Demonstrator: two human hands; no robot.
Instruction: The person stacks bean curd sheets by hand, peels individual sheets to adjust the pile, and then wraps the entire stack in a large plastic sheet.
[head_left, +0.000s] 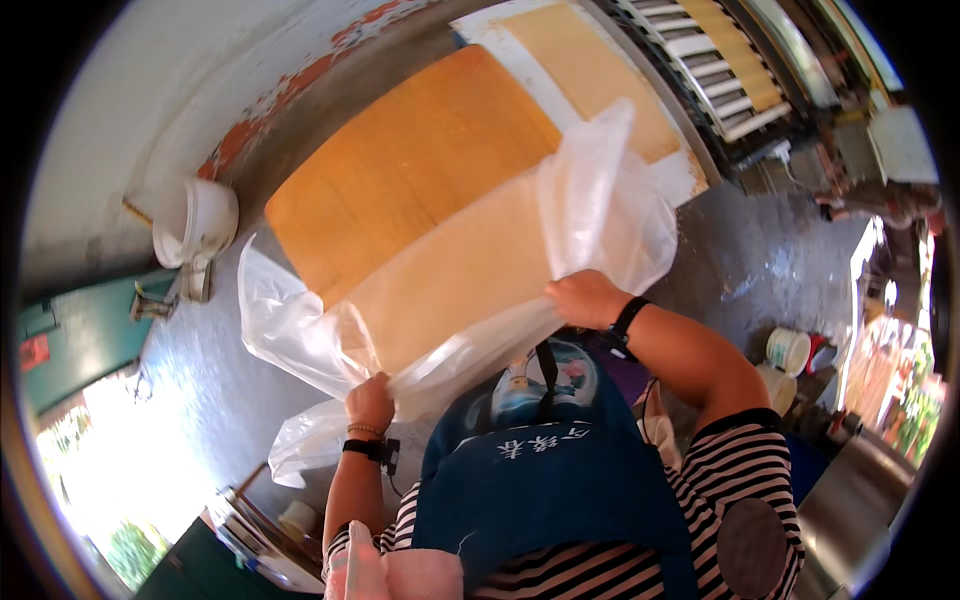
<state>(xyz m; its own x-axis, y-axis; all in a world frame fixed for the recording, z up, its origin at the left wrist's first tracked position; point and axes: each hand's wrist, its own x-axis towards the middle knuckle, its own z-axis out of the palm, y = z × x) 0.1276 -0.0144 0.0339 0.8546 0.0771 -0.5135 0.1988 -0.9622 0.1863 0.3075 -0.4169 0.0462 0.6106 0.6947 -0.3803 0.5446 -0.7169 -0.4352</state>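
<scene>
A clear plastic sheet (592, 202) spreads over the near part of an orange-brown wooden tabletop (420, 157) and droops past its edges. Gathered plastic is gripped by my left hand (370, 405) at the near left. Further right, at the near edge, my right hand (589, 300) clutches another fold of it. Through the plastic a flat, pale tan layer (457, 277) shows; whether it is a separate sheet or the board itself, I cannot tell. Both wrists wear black bands. A dark blue apron (555, 480) covers my front, close to the plastic.
Beyond the tabletop lies a white board (675, 176) bearing a tan sheet (592, 75). A slatted white rack (712, 67) stands at the upper right. White buckets are by the wall at left (210, 217) and on the floor at right (787, 351). A metal surface (855, 495) is at lower right.
</scene>
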